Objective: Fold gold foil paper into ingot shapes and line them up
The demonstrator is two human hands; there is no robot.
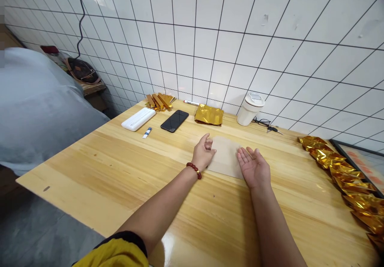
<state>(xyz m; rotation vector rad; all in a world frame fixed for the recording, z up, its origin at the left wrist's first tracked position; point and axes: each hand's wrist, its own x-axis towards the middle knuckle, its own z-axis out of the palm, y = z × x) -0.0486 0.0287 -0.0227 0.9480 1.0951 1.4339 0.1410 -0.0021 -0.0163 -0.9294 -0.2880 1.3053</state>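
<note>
A thin beige sheet of paper or card [225, 157] lies flat on the wooden table [168, 195]. My left hand [203, 153] rests along its left edge, fingers apart and slightly curled, with a red bead bracelet on the wrist. On the other side, my right hand [254, 167] is turned palm inward at the sheet's right edge, its fingers stretched out. Neither hand grips anything. Just beyond the sheet sits a stack of folded gold foil [209, 115].
Toward the back are gold foil strips [160, 101], a white power bank [138, 119], a black phone [175, 121], a small tube [147, 132], a marker [191, 103], a white cup [250, 109], glasses and keys [273, 129]. Folded gold foil pieces [345, 175] line the right. A person [39, 111] is at left.
</note>
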